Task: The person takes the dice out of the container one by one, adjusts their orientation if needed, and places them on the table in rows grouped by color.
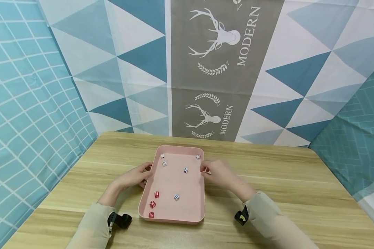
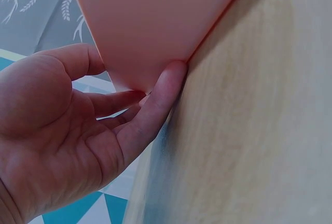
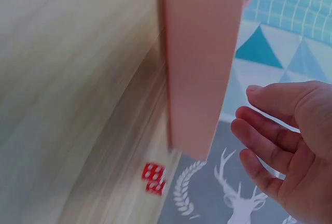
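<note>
A shallow pink tray (image 1: 174, 221) lies on the wooden table between both hands. Three red dice (image 1: 152, 204) sit near its front left corner. Several white dice are spread inside it, one white die (image 1: 176, 197) toward the front and another (image 1: 185, 170) farther back. My left hand (image 1: 135, 177) holds the tray's left side, its thumb at the rim and its other fingers low against the outer wall (image 2: 161, 22). Over by the right rim is my right hand (image 1: 219, 174), fingers loosely curved. The right wrist view shows it apart from the wall, with nothing held.
In the right wrist view, two red dice (image 3: 154, 172) appear on the table beyond the tray's end; the head view does not show them there. The wooden table (image 1: 268, 173) meets a patterned cloth backdrop (image 1: 205, 79) behind. Each wrist wears a black strap device (image 1: 123, 220).
</note>
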### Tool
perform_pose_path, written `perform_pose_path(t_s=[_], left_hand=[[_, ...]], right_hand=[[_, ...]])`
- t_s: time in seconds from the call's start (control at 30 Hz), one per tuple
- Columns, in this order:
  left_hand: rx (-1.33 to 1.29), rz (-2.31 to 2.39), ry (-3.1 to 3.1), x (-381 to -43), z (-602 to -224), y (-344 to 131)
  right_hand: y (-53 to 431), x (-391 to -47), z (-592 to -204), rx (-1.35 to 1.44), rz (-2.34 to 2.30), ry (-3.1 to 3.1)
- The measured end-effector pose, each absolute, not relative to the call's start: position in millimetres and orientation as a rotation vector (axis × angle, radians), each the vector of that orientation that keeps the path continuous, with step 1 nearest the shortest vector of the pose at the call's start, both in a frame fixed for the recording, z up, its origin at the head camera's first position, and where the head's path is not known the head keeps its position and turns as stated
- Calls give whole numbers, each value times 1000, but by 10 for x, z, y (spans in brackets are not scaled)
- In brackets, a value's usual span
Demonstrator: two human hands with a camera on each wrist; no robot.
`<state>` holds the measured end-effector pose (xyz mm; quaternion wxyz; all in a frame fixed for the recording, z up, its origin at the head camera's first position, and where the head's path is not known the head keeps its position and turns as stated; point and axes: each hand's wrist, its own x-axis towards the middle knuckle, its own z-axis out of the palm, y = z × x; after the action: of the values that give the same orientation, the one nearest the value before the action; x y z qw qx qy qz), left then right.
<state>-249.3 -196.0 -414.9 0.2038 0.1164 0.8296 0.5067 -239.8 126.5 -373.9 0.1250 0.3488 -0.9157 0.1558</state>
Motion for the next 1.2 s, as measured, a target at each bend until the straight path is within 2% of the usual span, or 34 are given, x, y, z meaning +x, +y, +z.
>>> perform_pose_path(t_s=[0.53, 1.2], left_hand=[[300, 1412, 2328, -2484, -4150, -1953], [405, 1451, 2270, -2483, -4140, -1975]], right_hand=[[835, -2138, -3706, 1251, 404, -2705], [318, -1909, -3877, 1527, 31, -2574]])
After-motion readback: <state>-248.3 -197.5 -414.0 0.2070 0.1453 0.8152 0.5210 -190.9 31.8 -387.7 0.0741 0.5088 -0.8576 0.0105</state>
